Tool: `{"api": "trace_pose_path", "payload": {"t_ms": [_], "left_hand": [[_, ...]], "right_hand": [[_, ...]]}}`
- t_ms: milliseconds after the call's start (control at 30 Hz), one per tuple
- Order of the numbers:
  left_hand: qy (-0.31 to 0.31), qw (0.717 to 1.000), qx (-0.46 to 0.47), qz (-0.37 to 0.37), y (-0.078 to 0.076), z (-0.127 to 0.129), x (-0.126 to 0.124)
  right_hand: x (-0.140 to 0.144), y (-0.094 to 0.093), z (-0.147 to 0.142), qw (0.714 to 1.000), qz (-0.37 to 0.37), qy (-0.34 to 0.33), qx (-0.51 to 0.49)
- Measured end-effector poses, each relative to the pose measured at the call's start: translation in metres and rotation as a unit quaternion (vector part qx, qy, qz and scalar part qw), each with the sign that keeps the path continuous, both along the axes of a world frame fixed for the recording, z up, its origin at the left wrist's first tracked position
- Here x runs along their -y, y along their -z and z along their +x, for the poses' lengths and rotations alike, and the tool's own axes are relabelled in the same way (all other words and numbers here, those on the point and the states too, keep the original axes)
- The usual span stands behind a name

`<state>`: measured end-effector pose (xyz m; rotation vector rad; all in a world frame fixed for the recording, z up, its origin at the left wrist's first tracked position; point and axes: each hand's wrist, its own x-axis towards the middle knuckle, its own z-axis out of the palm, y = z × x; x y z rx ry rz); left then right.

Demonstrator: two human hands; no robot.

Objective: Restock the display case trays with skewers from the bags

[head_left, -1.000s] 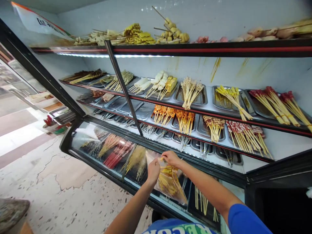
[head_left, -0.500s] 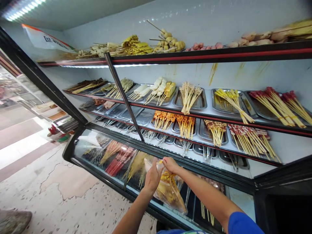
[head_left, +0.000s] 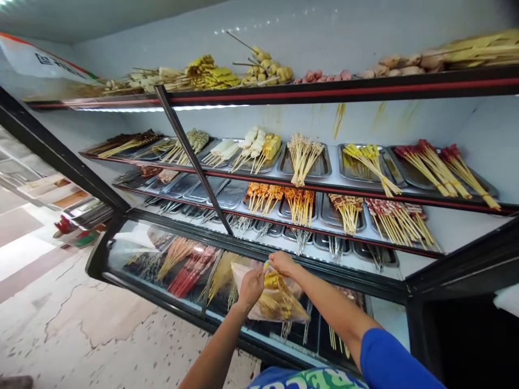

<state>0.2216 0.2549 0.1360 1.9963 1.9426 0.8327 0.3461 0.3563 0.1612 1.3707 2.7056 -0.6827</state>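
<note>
At pinched fingertips of left hand (head_left: 251,284) and right hand (head_left: 283,263): plastic bag (head_left: 259,312), gripped near mouth. Below fingers, inside: yellowish skewers (head_left: 281,302). Beyond fingers: orange skewers (head_left: 264,194), metal trays (head_left: 231,195).

The display case (head_left: 259,116) before me has a top shelf (head_left: 308,93) bearing piled yellow skewers (head_left: 211,73), yellowish ball skewers (head_left: 270,71) and pink lumps (head_left: 324,75); the middle shelf (head_left: 352,191) holds a row of metal trays (head_left: 354,168) with bamboo-stick skewers (head_left: 302,156), sticks towards me; on the lower shelf (head_left: 324,229) sit more trays (head_left: 233,194), two under orange-red skewers (head_left: 300,204)
</note>
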Motion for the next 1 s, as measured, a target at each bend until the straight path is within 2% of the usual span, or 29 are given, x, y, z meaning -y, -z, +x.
{"api": "trace_pose_path", "payload": {"t_ms": [100,167,267,333,400,500,600,733,800,933,1000], "left_hand": [[-0.078,0.997,0.013,-0.007,-0.004,0.007,-0.001],[-0.122,0.992,0.028,-0.008,-0.009,0.01,0.0],[-0.16,0.986,0.038,-0.007,-0.015,0.009,-0.002],[-0.19,0.981,0.036,-0.026,-0.016,0.005,-0.005],[-0.215,0.975,0.038,-0.049,-0.013,0.0,-0.01],[-0.238,0.968,0.042,-0.062,-0.005,-0.009,-0.017],[-0.279,0.957,0.045,-0.063,0.002,-0.024,-0.024],[-0.342,0.936,0.054,-0.069,0.007,-0.051,-0.035],[-0.369,0.925,0.058,-0.069,0.007,-0.061,-0.04],[-0.409,0.908,0.064,-0.06,0.002,-0.072,-0.047],[-0.424,0.902,0.066,-0.055,-0.003,-0.074,-0.049]], "right_hand": [[-0.016,-0.008,0.008,0.996,-0.089,-0.012,-0.01],[-0.021,-0.015,0.019,0.986,-0.159,-0.044,-0.019],[-0.012,-0.023,0.042,0.971,-0.21,-0.098,-0.051],[0.006,-0.025,0.055,0.97,-0.192,-0.134,-0.065],[0.027,-0.023,0.063,0.978,-0.134,-0.151,-0.057],[0.052,-0.018,0.068,0.989,-0.035,-0.139,-0.035],[0.062,-0.014,0.08,0.993,0.012,-0.114,-0.036],[0.062,-0.008,0.113,0.997,0.025,-0.062,-0.029],[0.064,-0.002,0.132,0.998,0.02,-0.056,-0.026],[0.069,0.018,0.171,0.999,0.027,-0.045,0.014],[0.071,0.028,0.19,0.999,0.017,-0.015,0.026]]}}
